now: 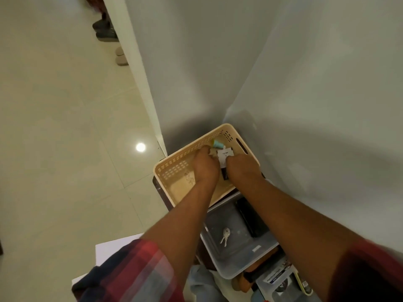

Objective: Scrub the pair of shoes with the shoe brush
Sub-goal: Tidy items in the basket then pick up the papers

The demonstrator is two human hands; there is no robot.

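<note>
Head view: the left hand (206,166) and right hand (242,168) are placed side by side inside the beige basket (174,168), fingers hidden among small items; a grip cannot be told. A dark pair of shoes (104,29) is noted on the floor (54,127), well apart.

Worn on the head, wide-angle, aimed steeply down and slightly forward at a beige basket (181,152) from above its near side. Close enough to show left hand (206,168) and right hand (242,168) inside the basket, with forearms entering from the bottom edge. Takes in tiled floor (65,127) left of the basket and grey walls (218,62) behind and right of it. Single view.
</note>
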